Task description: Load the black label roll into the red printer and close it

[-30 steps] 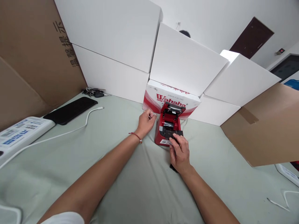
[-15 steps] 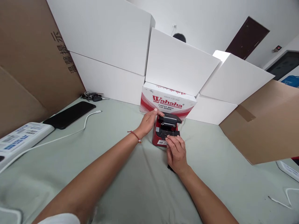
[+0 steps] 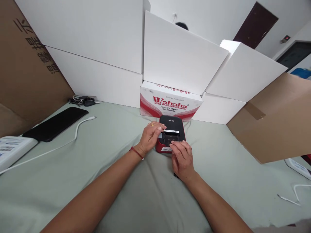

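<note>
A small red and black label printer [image 3: 172, 124] stands on the green cloth with its lid down. From a slot across its top a white label strip [image 3: 171, 131] shows. My left hand [image 3: 151, 136] grips the printer's left side, its fingertips on the lid's edge beside the strip. At the front, my right hand [image 3: 182, 157] is closed on the printer's dark front part, fingers bent over it. What lies under the right palm is hidden; only the edge of something black peeks out below it.
Behind the printer stands a Wahaha water carton [image 3: 170, 103] against white boxes [image 3: 179, 55]. To the left are a black phone [image 3: 57, 123], keys [image 3: 84, 100], a white cable [image 3: 75, 134] and a power strip [image 3: 14, 149]. Brown cardboard [image 3: 264, 119] borders the right.
The printer's raised lid has come down shut, with my left hand moving down along with it. A white strip now shows at the slot. My right hand stays at the front.
</note>
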{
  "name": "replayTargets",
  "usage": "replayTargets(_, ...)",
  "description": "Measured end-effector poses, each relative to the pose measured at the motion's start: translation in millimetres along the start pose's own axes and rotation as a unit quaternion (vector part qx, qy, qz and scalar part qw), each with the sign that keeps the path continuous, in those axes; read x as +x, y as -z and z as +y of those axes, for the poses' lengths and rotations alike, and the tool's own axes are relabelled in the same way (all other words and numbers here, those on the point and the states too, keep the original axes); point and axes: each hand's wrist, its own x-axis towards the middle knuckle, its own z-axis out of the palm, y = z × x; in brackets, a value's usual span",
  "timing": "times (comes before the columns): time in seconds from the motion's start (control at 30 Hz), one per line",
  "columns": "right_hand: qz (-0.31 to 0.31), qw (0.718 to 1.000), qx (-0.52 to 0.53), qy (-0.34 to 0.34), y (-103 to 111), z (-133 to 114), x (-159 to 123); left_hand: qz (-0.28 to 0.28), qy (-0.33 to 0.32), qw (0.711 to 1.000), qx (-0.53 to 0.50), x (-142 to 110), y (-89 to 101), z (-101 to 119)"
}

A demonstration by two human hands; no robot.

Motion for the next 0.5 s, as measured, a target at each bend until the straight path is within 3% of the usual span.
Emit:
replayTargets(0.1, -0.006, 1.0, 0.009, -0.003, 0.1, 0.3, 0.2, -0.021, 0.011, 0.999, -0.032, -0.4, 4.0, 0.3)
replayTargets(0.23, -0.004, 1.0, 0.018, 0.001, 0.8, 0.9, 0.6, -0.05, 0.067, 0.985, -0.149, -3.5, 6.3, -3.9)
replayTargets(0.4, -0.006, 1.0, 0.028, -0.008, 1.2, 1.3, 0.9, -0.012, 0.159, 0.952, -0.261, -6.7, 0.9, -10.8)
replayTargets(0.5, -0.007, 1.0, 0.03, -0.006, 1.1, 1.9, 1.0, -0.025, 0.192, 0.941, -0.279, -7.6, 0.0, -14.7)
